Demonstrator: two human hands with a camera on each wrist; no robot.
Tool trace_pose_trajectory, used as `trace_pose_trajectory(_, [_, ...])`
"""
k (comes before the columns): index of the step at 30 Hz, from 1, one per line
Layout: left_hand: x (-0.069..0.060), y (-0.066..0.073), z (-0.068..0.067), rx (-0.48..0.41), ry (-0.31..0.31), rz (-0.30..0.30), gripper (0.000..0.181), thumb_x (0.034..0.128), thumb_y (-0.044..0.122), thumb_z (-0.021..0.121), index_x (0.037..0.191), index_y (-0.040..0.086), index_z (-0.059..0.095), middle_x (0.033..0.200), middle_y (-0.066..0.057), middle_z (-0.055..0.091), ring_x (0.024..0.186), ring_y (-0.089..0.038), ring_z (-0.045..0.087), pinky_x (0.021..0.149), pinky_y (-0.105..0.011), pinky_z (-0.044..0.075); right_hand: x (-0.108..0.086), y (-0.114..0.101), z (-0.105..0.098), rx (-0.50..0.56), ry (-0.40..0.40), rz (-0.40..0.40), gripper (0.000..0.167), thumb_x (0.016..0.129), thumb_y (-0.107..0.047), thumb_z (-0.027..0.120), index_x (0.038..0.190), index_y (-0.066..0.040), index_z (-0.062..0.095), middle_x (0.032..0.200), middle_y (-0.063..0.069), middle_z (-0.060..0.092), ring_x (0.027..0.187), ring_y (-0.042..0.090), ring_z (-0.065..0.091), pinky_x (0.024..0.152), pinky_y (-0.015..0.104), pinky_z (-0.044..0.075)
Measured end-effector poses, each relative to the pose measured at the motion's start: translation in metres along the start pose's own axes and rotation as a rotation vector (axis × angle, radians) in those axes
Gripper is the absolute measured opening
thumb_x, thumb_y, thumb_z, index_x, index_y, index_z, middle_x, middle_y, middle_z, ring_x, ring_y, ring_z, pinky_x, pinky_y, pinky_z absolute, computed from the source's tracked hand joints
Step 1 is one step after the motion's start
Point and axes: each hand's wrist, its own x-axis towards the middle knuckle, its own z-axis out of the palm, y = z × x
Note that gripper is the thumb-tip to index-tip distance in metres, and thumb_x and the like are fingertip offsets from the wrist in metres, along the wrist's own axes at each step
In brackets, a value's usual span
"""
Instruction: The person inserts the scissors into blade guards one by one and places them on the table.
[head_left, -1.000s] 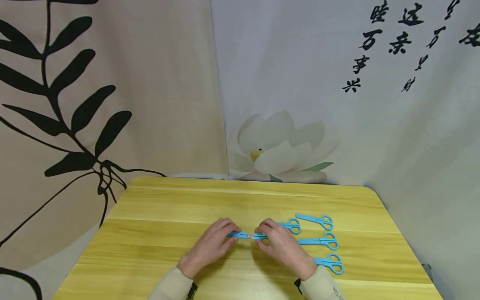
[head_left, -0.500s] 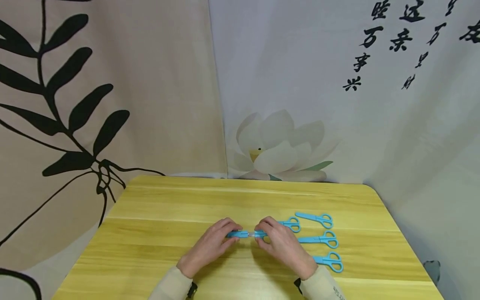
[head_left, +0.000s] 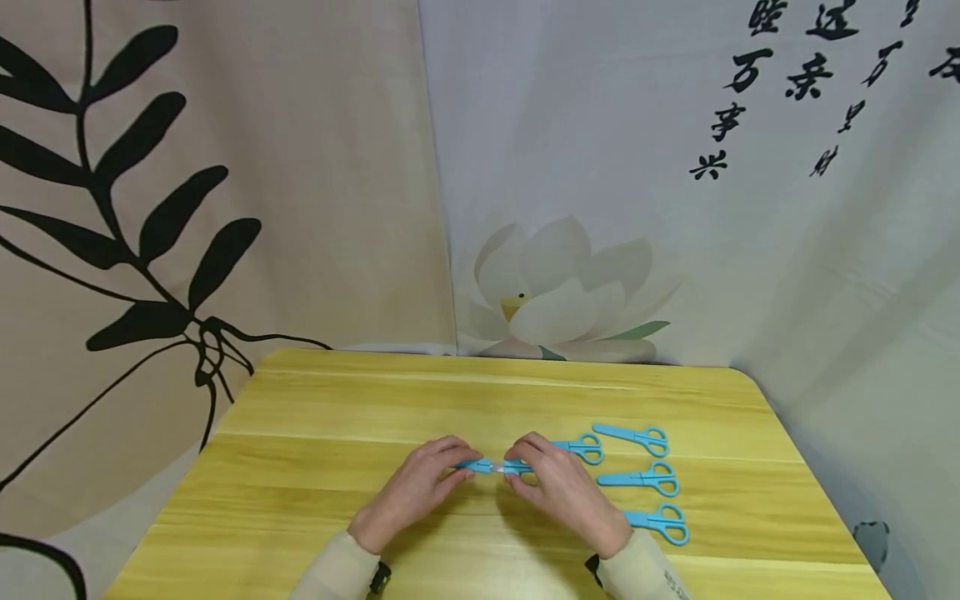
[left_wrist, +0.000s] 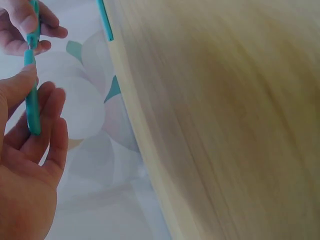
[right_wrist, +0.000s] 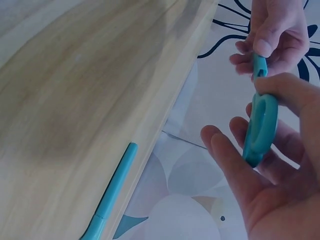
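Note:
Over the middle of the table, a blue pair of scissors (head_left: 517,467) is held level between both hands. My left hand (head_left: 411,492) pinches its blue blade cover (left_wrist: 32,107) between thumb and fingers. My right hand (head_left: 562,492) grips the scissors by the handle loops (right_wrist: 262,125), thumb on top. A short shiny strip of blade (head_left: 498,467) shows between cover and handles; the cover hides the rest. To the right of my right hand lie several more blue scissors with covered blades, among them one pair (head_left: 641,479) beside the wrist.
The wooden table (head_left: 337,400) has its far edge against a printed cloth backdrop (head_left: 337,167). Another pair of scissors (head_left: 633,438) lies farthest back, and one (head_left: 660,525) lies nearest, partly behind the right forearm.
Both hands have shifted slightly left together with the scissors and cover. The grips look the same, and the short strip of blade stays about as long. The head view has tilted a little.

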Motion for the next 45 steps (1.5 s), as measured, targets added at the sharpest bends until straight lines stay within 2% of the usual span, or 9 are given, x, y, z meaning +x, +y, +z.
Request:
trace_pose_trajectory(5, [-0.0005,0.0004,-0.0010,-0.027,0.019,0.000,0.026,0.0967,0.013,0.074,0.123,0.017,0.075,0.118,0.006,0.075,0.104,-0.012,0.070,0.088,-0.040,0.059,0.0010,-0.0008,-0.0001,0.009,0.005,0.013,0.019,0.087,-0.016,0.085,0.102,-0.012,0.073,0.104,-0.003,0.068,0.084,0.011,0.069,0.066,0.025,0.057])
trace_pose_trajectory(11, [0.0007,0.0013,-0.0023,-0.044,0.037,0.021,0.025,0.0969,0.016,0.074,0.122,0.017,0.076,0.117,0.007,0.075,0.101,-0.010,0.070,0.085,-0.036,0.060,0.0012,-0.0008,-0.0019,0.029,0.006,0.022,0.020,0.086,-0.015,0.085,0.102,-0.012,0.073,0.103,-0.004,0.069,0.085,0.010,0.069,0.068,0.026,0.058])
trace_pose_trajectory(19, [0.0022,0.0005,-0.0021,-0.033,0.055,0.091,0.025,0.0966,0.014,0.074,0.122,0.013,0.075,0.116,0.003,0.076,0.100,-0.012,0.072,0.084,-0.038,0.061,0.0015,-0.0002,-0.0023,0.031,0.018,0.007,0.020,0.087,-0.016,0.085,0.102,-0.012,0.073,0.103,-0.004,0.069,0.084,0.010,0.069,0.068,0.026,0.058])
trace_pose_trajectory(27, [0.0032,0.0030,-0.0025,-0.015,0.062,0.104,0.024,0.0974,0.018,0.073,0.121,0.013,0.076,0.115,0.003,0.077,0.097,-0.011,0.072,0.081,-0.034,0.060,0.0025,-0.0013,-0.0020,0.024,0.021,-0.011,0.019,0.087,-0.017,0.085,0.102,-0.012,0.074,0.102,-0.004,0.070,0.083,0.010,0.069,0.068,0.026,0.058])
trace_pose_trajectory(36, [0.0057,0.0070,-0.0029,-0.017,0.059,0.110,0.025,0.0960,0.013,0.074,0.121,0.012,0.076,0.114,0.002,0.077,0.096,-0.011,0.072,0.081,-0.035,0.060,0.0026,-0.0018,-0.0045,0.052,0.005,0.002,0.018,0.088,-0.016,0.084,0.102,-0.012,0.073,0.102,-0.003,0.070,0.085,0.010,0.069,0.069,0.026,0.059])
trace_pose_trajectory(45, [0.0071,0.0060,0.0002,0.001,0.072,0.138,0.024,0.0962,0.015,0.074,0.120,0.011,0.076,0.112,0.002,0.077,0.093,-0.009,0.071,0.078,-0.030,0.059,0.0021,-0.0019,-0.0056,0.061,-0.004,-0.004,0.017,0.088,-0.015,0.084,0.101,-0.012,0.074,0.102,-0.003,0.070,0.085,0.010,0.069,0.070,0.025,0.059])
